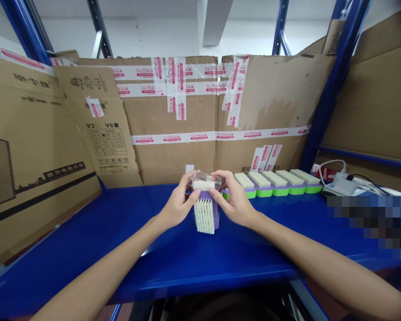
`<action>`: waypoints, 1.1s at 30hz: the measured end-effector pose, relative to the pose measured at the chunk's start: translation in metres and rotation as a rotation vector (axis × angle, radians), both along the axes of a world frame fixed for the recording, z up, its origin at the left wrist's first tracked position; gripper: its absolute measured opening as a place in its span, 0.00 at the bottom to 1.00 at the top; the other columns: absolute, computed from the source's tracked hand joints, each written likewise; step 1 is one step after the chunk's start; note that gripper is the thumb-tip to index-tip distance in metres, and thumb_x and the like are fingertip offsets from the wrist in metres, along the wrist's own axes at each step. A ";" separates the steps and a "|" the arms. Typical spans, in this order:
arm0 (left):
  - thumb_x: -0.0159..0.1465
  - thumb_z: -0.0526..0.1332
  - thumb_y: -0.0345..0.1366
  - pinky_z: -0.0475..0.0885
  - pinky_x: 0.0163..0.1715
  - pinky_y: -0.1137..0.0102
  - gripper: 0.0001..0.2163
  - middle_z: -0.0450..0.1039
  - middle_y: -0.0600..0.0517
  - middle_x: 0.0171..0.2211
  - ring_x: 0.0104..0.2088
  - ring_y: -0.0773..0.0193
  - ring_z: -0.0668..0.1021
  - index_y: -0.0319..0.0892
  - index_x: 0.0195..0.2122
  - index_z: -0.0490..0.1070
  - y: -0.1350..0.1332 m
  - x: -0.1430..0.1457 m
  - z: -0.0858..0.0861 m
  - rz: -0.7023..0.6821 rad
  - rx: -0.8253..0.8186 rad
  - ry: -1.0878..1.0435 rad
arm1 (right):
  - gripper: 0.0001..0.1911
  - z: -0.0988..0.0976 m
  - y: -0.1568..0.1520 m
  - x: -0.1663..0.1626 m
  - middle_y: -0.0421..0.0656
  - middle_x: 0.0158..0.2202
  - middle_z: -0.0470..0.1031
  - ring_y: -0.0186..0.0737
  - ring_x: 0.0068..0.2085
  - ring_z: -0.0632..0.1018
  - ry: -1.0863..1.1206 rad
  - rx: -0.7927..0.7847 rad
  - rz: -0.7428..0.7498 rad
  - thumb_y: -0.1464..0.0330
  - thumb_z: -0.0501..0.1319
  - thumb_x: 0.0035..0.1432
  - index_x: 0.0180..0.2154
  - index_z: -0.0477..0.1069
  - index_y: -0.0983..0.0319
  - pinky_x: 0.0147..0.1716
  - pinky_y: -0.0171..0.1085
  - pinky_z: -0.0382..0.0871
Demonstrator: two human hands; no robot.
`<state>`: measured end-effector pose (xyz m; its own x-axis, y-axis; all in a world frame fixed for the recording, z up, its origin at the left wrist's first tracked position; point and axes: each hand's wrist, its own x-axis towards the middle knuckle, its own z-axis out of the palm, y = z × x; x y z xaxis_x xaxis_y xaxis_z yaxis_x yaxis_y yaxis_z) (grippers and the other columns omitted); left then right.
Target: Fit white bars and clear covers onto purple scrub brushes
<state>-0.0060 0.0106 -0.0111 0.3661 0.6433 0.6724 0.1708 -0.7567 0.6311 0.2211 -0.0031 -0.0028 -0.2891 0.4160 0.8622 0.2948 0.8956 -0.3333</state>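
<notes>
Taped cardboard panels (270, 102) wall in a blue work surface (116, 227) below metal shelving posts (334, 89), where a person works with both bare hands on a single purple-and-green brush (215, 218). Work on this piece looks under way rather than finished: clear plastic (202, 176) covers a pale block (203, 184) at the upper end, while the cream bristles (204, 217) below stand bare, facing the worker. At least five similar brushes (274, 178) sit in a row toward the right rear, bristles up, with no plastic visible on them; whether they are done or waiting cannot be told from here. Left hand (177, 203) and right hand (235, 200) close on the piece from opposite sides in a narrow hold, thumbs at the front by the pale block, fingers curled about the plastic. Most of the brush lies below and between the thumbs, out past the grip, over the middle of the surface; whether its lower end touches down is hard to tell. Beyond the row, at far right, a white adapter (342, 183) sits among cables
</notes>
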 end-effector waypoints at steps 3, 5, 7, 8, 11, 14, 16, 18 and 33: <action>0.78 0.59 0.47 0.81 0.47 0.62 0.24 0.74 0.40 0.63 0.54 0.52 0.82 0.47 0.71 0.59 0.000 -0.001 -0.001 0.015 0.013 0.027 | 0.17 -0.001 0.001 0.000 0.47 0.51 0.75 0.44 0.43 0.79 0.001 -0.015 0.008 0.64 0.60 0.76 0.62 0.63 0.54 0.46 0.47 0.77; 0.78 0.59 0.47 0.81 0.47 0.62 0.25 0.73 0.40 0.64 0.55 0.51 0.82 0.48 0.72 0.58 -0.001 -0.001 -0.001 0.026 0.023 0.039 | 0.18 -0.002 0.002 -0.001 0.47 0.53 0.75 0.44 0.44 0.79 0.003 -0.028 0.008 0.63 0.60 0.76 0.63 0.63 0.54 0.47 0.47 0.77; 0.78 0.60 0.46 0.81 0.47 0.61 0.26 0.73 0.40 0.65 0.56 0.51 0.82 0.49 0.73 0.56 -0.002 0.000 -0.001 0.034 0.042 0.030 | 0.18 -0.004 0.003 0.000 0.48 0.54 0.75 0.45 0.45 0.79 -0.003 -0.035 0.007 0.62 0.60 0.77 0.64 0.63 0.53 0.47 0.48 0.77; 0.78 0.60 0.46 0.81 0.46 0.61 0.27 0.73 0.40 0.65 0.56 0.51 0.82 0.50 0.73 0.54 -0.003 0.001 0.000 0.037 0.053 0.019 | 0.18 -0.004 0.004 0.000 0.48 0.55 0.75 0.45 0.46 0.79 -0.007 -0.040 0.007 0.62 0.59 0.77 0.64 0.63 0.53 0.47 0.48 0.77; 0.77 0.62 0.44 0.80 0.45 0.61 0.29 0.74 0.40 0.63 0.54 0.52 0.82 0.51 0.74 0.52 -0.005 0.003 0.001 0.046 0.075 0.002 | 0.18 -0.004 0.004 0.000 0.48 0.54 0.75 0.47 0.49 0.79 -0.015 -0.058 0.013 0.61 0.59 0.78 0.65 0.63 0.52 0.48 0.49 0.77; 0.75 0.64 0.43 0.80 0.43 0.62 0.30 0.76 0.41 0.61 0.53 0.53 0.82 0.51 0.73 0.53 -0.006 0.003 0.003 0.061 0.086 -0.002 | 0.18 -0.002 0.002 0.000 0.48 0.55 0.75 0.49 0.50 0.78 -0.022 -0.050 0.006 0.60 0.58 0.78 0.65 0.64 0.50 0.51 0.52 0.77; 0.75 0.65 0.43 0.80 0.43 0.63 0.29 0.77 0.42 0.59 0.53 0.53 0.83 0.51 0.73 0.54 -0.006 0.003 0.004 0.066 0.092 -0.009 | 0.18 -0.002 0.001 0.000 0.48 0.55 0.75 0.50 0.52 0.78 -0.026 -0.032 0.000 0.60 0.58 0.78 0.65 0.64 0.50 0.53 0.54 0.76; 0.75 0.65 0.42 0.80 0.42 0.63 0.29 0.77 0.42 0.59 0.53 0.53 0.83 0.50 0.72 0.55 -0.006 0.003 0.004 0.062 0.090 -0.013 | 0.18 -0.001 0.001 0.000 0.48 0.56 0.75 0.50 0.53 0.77 -0.033 -0.018 0.001 0.61 0.58 0.78 0.65 0.65 0.49 0.55 0.54 0.75; 0.77 0.61 0.43 0.81 0.43 0.63 0.22 0.74 0.43 0.64 0.52 0.54 0.83 0.54 0.70 0.62 -0.003 -0.001 -0.001 0.134 0.198 0.045 | 0.19 0.001 0.001 0.000 0.48 0.54 0.74 0.50 0.52 0.78 -0.044 -0.008 -0.003 0.63 0.56 0.79 0.66 0.66 0.48 0.54 0.54 0.77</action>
